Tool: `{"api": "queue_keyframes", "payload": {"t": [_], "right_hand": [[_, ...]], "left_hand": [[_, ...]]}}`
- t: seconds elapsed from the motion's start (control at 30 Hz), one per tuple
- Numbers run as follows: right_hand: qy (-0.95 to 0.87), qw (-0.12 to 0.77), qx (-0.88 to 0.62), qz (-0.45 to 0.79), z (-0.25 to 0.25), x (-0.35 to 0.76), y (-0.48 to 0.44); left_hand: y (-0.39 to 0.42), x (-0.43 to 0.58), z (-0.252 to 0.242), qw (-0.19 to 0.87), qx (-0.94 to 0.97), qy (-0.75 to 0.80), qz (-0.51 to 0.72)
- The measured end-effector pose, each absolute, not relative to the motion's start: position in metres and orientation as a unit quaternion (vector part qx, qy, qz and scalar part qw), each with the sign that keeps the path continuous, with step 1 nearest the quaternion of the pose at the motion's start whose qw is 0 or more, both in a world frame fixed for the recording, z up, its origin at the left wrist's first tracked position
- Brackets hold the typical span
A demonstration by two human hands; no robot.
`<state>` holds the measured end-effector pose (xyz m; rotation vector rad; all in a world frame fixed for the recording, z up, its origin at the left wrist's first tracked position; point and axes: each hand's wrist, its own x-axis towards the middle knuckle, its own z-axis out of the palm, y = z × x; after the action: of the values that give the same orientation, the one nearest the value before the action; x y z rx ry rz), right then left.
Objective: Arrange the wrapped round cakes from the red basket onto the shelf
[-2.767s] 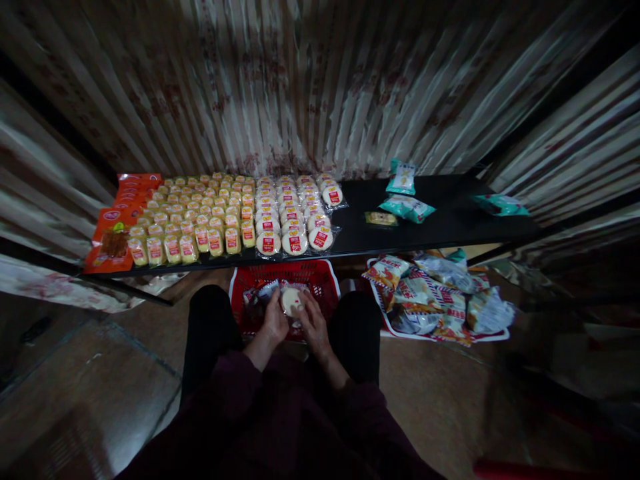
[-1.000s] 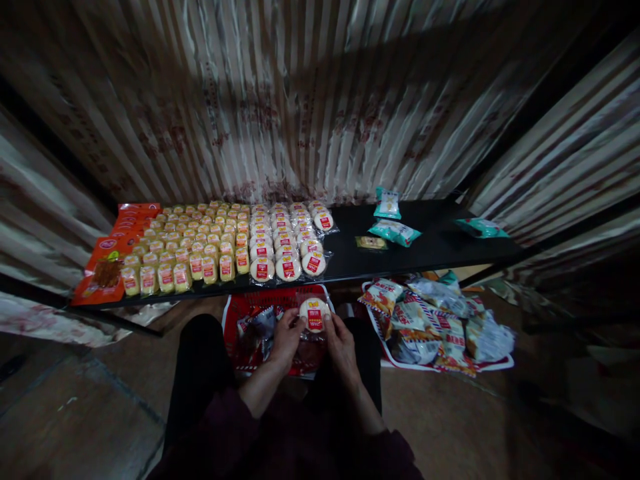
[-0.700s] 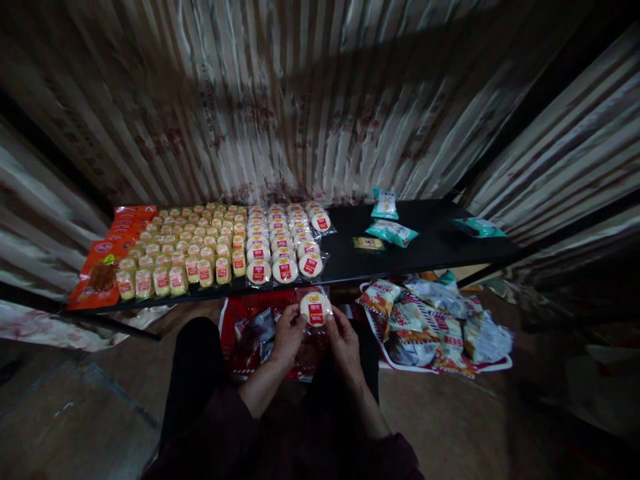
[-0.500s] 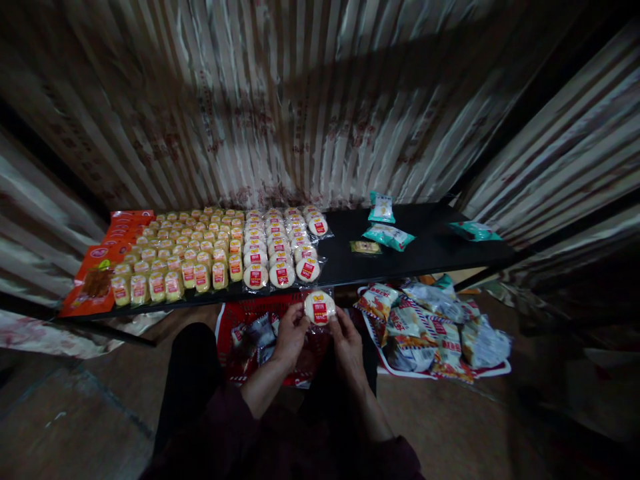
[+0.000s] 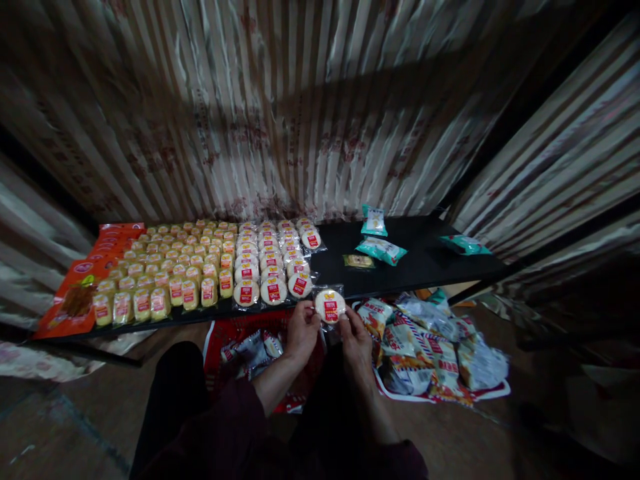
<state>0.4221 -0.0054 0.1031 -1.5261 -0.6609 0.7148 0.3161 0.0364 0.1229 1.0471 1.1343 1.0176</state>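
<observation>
A round white rice cracker in a clear wrapper (image 5: 330,308), with a red and yellow label, is held flat at the front edge of the black shelf (image 5: 415,273). My left hand (image 5: 303,331) pinches its left side and my right hand (image 5: 356,339) its right side. Just beyond, rows of similar wrapped rice crackers (image 5: 273,291) overlap on the shelf, the rightmost row shorter, at the back. Left of them stand rows of small yellow wrapped cakes (image 5: 190,293). Orange snack packets (image 5: 75,287) lie overlapped at the shelf's left end.
Teal-and-white packets (image 5: 383,250) and a small yellowish packet (image 5: 359,261) lie on the shelf's right half. Below are a red basket (image 5: 214,347) with packets and a white-rimmed basket (image 5: 415,398) heaped with snack bags. A striped curtain (image 5: 280,120) hangs behind.
My view has shifted slightly, so the shelf sits lower and more to the left. Both hands still hold the rice cracker, now a little farther right relative to the rows.
</observation>
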Motion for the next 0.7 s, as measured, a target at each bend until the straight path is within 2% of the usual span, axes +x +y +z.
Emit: {"api": "queue_keyframes", "payload": {"t": [0.23,0.5,0.7], "right_hand": [[-0.279,0.616,-0.680,0.283,0.113,0.441,0.015],[-0.296,0.621,-0.679,0.255,0.102,0.466,0.043],[-0.308,0.624,-0.676,0.242,0.094,0.482,0.069]], "left_hand": [[0.049,0.336,0.130,0.601,0.459,0.498,0.424],[0.058,0.356,0.143,0.589,0.492,0.460,0.446],[0.076,0.370,0.145,0.559,0.513,0.487,0.432]]}}
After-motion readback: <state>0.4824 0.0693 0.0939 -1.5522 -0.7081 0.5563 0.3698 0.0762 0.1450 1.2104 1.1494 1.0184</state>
